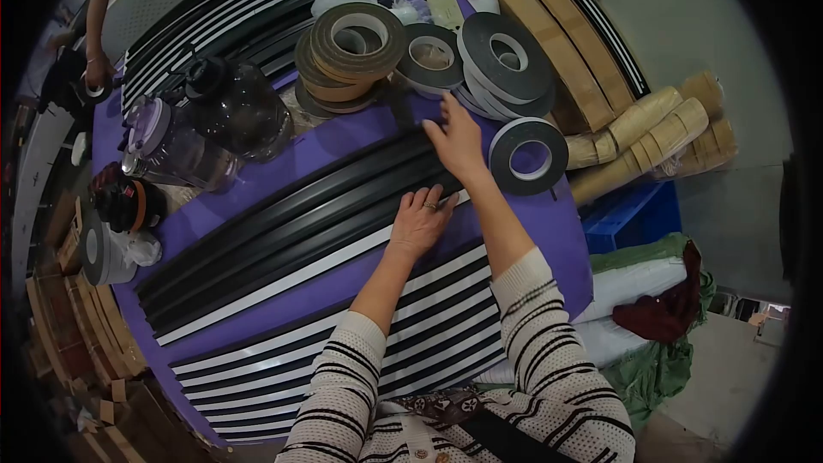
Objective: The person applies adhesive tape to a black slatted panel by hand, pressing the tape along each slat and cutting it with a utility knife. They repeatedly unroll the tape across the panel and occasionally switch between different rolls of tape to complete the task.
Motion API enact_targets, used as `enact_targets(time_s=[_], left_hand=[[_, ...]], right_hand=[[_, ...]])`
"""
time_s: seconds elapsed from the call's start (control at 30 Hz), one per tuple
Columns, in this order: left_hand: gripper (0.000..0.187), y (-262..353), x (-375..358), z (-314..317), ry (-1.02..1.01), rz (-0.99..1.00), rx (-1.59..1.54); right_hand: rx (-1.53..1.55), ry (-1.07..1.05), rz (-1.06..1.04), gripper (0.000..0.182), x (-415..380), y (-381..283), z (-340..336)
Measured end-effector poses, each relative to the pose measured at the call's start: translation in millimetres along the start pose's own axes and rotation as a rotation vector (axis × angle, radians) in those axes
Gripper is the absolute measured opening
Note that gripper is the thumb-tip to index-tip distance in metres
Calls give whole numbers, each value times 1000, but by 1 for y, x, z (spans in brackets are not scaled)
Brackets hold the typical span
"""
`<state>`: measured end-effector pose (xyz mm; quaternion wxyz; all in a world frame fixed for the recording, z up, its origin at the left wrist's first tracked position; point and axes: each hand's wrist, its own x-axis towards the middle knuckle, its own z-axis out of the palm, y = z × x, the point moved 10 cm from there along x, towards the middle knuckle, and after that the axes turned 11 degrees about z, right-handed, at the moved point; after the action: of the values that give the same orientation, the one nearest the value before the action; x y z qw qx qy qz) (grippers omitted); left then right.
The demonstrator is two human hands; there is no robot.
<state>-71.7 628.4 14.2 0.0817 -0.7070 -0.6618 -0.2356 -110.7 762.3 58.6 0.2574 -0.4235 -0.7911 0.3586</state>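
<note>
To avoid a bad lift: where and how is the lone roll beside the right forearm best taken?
Take the roll by its ring, probably from the near side, where the purple table is bare: thumb in the open hole, fingers outside, since it lies flat.

No text, brand, number or sign can be read with certainty. Short dark lettering stands on the pale panel (pixel 153 2) at the upper left, beyond the desk (pixel 296 154); it is tilted and too small and blurred to make out. Light marks also show on the dark patterned cloth (pixel 454 405) at the bottom, by the person's waist, but whether they are letters or only a pattern cannot be told.
</note>
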Motion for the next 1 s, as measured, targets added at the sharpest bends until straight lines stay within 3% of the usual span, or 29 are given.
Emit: enact_targets(time_s=[0.1, 0.13, 0.23, 0.33, 0.47, 0.53, 0.6, 0.63, 0.7, 0.83, 0.9, 0.97, 1.0], left_hand=[[33, -1, 4, -4, 40, -17, -39], [33, 2, 3, -5, 42, -8, -26], [34, 2, 2, 1, -9, -5, -20], [34, 3, 2, -2, -4, 7, -5], [34, 9, 3, -3, -10, 35, 29], [34, 6, 5, -2, -44, 13, 47], [36, 1, 7, 0, -25, 5, 49], [38, 3, 4, 0, -25, 4, 33], [39, 0, 4, 1, -104, -21, -59], [39, -13, -21, -16, -112, -45, -47], [37, -10, -23, -15, -138, -73, -41], [38, -12, -25, -7, -165, -71, -10], [39, -13, -27, -4, -220, -79, 19]], right_hand=[[-21, 37, 377, 45, -51, 73, -60], [-41, 26, 374, 45, -59, 83, -61], [-452, 323, 117, 50, -78, 70, -84], [-386, 506, 132, 55, -76, 71, -94], [-607, 413, 134, 52, -63, 83, -85], [-163, 205, 504, 46, -53, 119, -81], [192, 313, 225, 40, -82, 74, -94], [275, 429, -11, 36, -106, 25, -110], [624, 413, 175, 30, -132, 21, -110], [689, 408, 238, 28, -129, 46, -125], [693, 469, 163, 26, -126, 31, -130], [509, 537, 43, 25, -119, 7, -145], [673, 662, 77, 26, -117, 12, -170]])
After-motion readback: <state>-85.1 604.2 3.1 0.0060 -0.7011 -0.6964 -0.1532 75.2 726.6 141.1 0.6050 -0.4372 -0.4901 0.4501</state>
